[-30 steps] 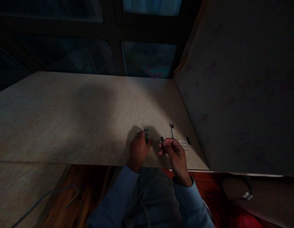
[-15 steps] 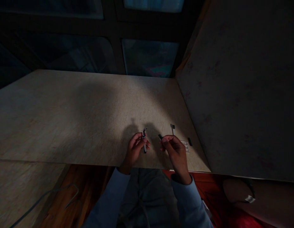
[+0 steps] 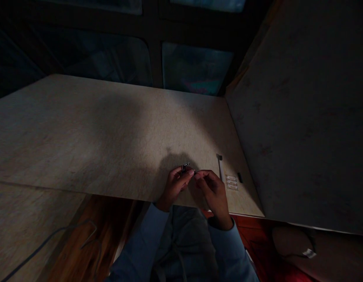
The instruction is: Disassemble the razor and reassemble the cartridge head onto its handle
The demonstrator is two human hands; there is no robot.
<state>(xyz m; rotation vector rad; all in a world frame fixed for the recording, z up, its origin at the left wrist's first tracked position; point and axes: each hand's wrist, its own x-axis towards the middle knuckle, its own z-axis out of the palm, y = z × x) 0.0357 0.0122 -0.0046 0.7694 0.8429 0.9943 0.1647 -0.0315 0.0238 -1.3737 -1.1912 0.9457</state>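
My left hand (image 3: 175, 186) is closed on a slim dark device (image 3: 184, 167) with shiny metal bits at its upper end; its exact kind is unclear in the dim light. The fingers cover most of its body. Close beside it, my right hand (image 3: 211, 188) pinches a small dark piece (image 3: 195, 173) against or very near the device, and whether they touch is hidden. To the right of my right hand lie a thin pale-handled brush-like tool (image 3: 220, 166) with a dark head, a clear plastic tray (image 3: 232, 183) with several compartments, and a short black stick (image 3: 239, 177).
The pale tabletop (image 3: 125, 133) ends just in front of my body. A large upright panel (image 3: 301, 129) bounds its right side, and dark-framed windows (image 3: 196, 68) stand behind. A grey cable (image 3: 61, 230) hangs at the lower left.
My right hand has moved left and brought its small dark piece to the device. The device has turned in my left hand. The view has shifted slightly, uncovering the clear tray.
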